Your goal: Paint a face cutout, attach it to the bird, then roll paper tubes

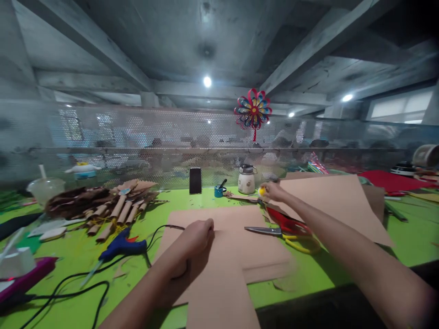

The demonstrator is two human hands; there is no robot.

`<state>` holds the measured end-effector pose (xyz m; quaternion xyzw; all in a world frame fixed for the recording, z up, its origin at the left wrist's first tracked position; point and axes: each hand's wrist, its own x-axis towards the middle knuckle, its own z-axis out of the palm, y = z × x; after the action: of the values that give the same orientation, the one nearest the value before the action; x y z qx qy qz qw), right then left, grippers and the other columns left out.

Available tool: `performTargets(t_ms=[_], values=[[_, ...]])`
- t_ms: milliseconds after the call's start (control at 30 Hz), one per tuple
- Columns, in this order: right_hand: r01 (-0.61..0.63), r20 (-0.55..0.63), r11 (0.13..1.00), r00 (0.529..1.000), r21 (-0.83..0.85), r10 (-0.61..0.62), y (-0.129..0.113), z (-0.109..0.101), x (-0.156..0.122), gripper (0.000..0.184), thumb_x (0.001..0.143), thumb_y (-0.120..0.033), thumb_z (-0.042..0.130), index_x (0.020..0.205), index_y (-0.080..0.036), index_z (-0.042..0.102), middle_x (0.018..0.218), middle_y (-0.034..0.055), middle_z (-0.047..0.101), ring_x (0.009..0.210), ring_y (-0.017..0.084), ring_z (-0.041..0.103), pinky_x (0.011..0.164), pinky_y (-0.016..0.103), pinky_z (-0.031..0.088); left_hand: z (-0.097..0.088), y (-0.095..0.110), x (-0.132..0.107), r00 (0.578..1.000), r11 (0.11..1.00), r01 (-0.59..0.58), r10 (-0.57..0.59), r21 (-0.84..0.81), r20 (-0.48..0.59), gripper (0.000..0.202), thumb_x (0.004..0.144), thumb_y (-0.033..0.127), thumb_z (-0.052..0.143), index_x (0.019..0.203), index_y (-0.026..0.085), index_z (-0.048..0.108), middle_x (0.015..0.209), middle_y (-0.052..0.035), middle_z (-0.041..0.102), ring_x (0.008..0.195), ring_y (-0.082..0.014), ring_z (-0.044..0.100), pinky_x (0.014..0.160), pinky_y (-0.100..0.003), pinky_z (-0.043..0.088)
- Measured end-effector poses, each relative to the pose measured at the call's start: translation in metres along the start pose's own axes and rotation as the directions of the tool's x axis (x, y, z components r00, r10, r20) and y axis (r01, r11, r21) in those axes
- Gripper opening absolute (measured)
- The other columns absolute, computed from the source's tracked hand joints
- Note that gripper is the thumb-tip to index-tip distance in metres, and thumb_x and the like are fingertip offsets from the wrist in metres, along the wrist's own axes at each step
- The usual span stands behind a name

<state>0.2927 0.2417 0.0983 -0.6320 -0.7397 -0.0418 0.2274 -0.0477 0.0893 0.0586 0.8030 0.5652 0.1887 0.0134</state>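
Observation:
My left hand (pixel 199 235) rests, fingers curled, on a sheet of brown kraft paper (pixel 222 260); whatever its fingers hold, if anything, is hidden. Stretched forward to the far side, my right hand (pixel 273 191) is closed on a small yellow object (pixel 262 191) whose kind I cannot make out. Between my arms lie scissors with yellow handles (pixel 303 244), their blades over the paper. A red-handled tool (pixel 286 221) sits just behind them, partly hidden. More brown paper (pixel 329 201) spreads out under and beyond my right forearm.
At left are a blue glue gun (pixel 123 246) with a black cord, a pile of rolled paper tubes (pixel 118 208) and a purple power strip (pixel 30 278). A phone (pixel 195 181), blue tape roll (pixel 219 191) and bottle (pixel 246 179) stand before the perforated screen (pixel 164 155).

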Motion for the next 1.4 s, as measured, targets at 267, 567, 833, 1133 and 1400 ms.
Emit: performTargets(t_ms=[267,567,833,1133,1400], values=[[-0.147,-0.228,0.989,0.964,-0.033,0.135,-0.035,-0.044,0.082,0.042,0.09,-0.022,0.047,0.131,-0.014,0.054,0.122,0.0181,0.057,0.108,0.027,0.056,0.088,0.035,0.045,0.0,-0.011,0.028,0.981,0.999,-0.033,0.04,-0.039,0.19,0.015,0.078,0.021,0.045,0.078,0.019,0.06,0.08,-0.0059,0.068,0.073,-0.0211,0.058,0.06,-0.029,0.034],[0.031,0.358,0.998,0.934,-0.047,-0.012,-0.073,0.068,0.045,0.022,0.093,-0.032,0.056,0.108,-0.017,0.062,0.109,0.0068,0.064,0.09,0.017,0.063,0.079,0.034,0.054,0.01,-0.019,0.028,0.982,0.987,-0.036,0.065,-0.158,0.177,0.023,0.081,0.019,0.047,0.093,0.019,0.067,0.091,-0.0065,0.071,0.083,-0.02,0.062,0.071,-0.027,0.042],[0.07,0.115,0.997,0.991,-0.039,-0.065,-0.077,0.049,0.03,0.037,0.083,-0.022,0.067,0.119,-0.013,0.062,0.129,0.0184,0.054,0.122,0.033,0.046,0.099,0.044,0.041,0.011,-0.025,0.028,0.973,0.972,-0.107,0.145,-0.207,0.179,0.029,0.08,0.017,0.047,0.095,0.017,0.072,0.099,-0.0089,0.072,0.09,-0.0219,0.063,0.076,-0.028,0.044],[0.416,0.172,0.8,0.833,0.432,-0.526,-0.146,0.033,-0.102,0.02,0.084,-0.025,0.056,0.09,-0.017,0.073,0.086,0.0037,0.072,0.076,0.015,0.061,0.068,0.022,0.044,0.01,-0.016,0.024,0.982,0.956,-0.088,0.13,-0.279,0.135,0.021,0.075,0.017,0.049,0.086,0.015,0.067,0.081,-0.0047,0.069,0.073,-0.0173,0.06,0.065,-0.025,0.043],[0.264,0.12,0.842,0.926,0.471,-0.358,-0.152,0.05,-0.138,0.014,0.082,-0.021,0.058,0.084,-0.015,0.07,0.083,0.005,0.069,0.074,0.015,0.059,0.066,0.024,0.042,0.006,-0.011,0.017,0.971,0.956,-0.109,0.161,-0.271,0.179,0.023,0.073,0.021,0.049,0.085,0.015,0.068,0.078,-0.0034,0.068,0.071,-0.0164,0.059,0.062,-0.024,0.042]])
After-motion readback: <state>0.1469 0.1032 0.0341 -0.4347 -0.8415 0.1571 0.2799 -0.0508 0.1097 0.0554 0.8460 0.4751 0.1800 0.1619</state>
